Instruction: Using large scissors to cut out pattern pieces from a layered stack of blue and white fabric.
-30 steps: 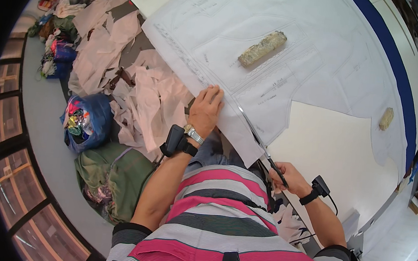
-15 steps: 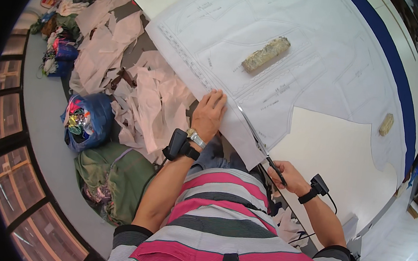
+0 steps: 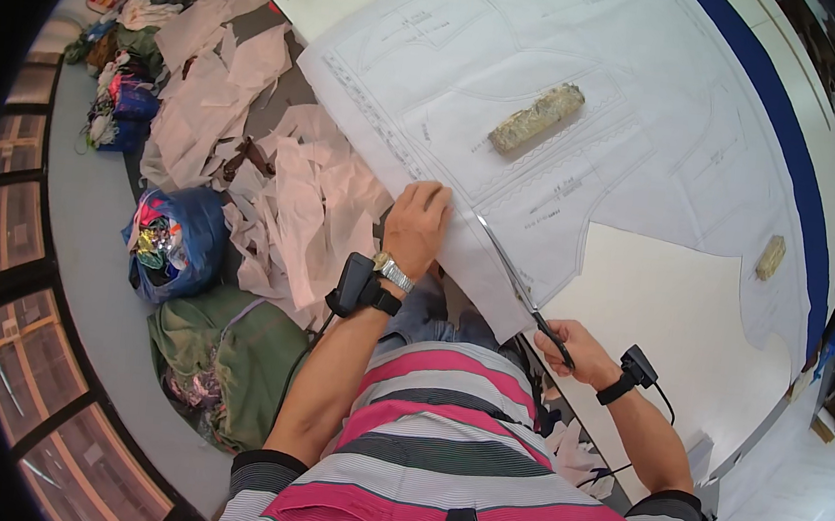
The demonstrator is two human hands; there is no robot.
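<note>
A large white pattern sheet (image 3: 639,151), printed with fine lines, lies over the table's near corner. My left hand (image 3: 416,225) grips its near-left edge, fingers curled on top; the thumb is hidden. In my right hand (image 3: 578,351) is a pair of scissors (image 3: 508,261) with black handles. Their long blades reach into the sheet from its near edge, pointing away and left toward my left fingers. A wrapped oblong weight (image 3: 537,118) rests on the sheet beyond my hands. Another small weight (image 3: 771,257) sits at its right side.
The white tabletop (image 3: 660,354) shows right of the sheet, and dark blue fabric (image 3: 788,115) runs along the far side. On the floor at left are crumpled paper scraps (image 3: 308,200), a blue bag of scraps (image 3: 178,243) and a green sack (image 3: 227,363).
The fingers of my left hand have curled in more at the sheet's edge. My right hand and the scissors look nearly still. The view has shifted slightly.
</note>
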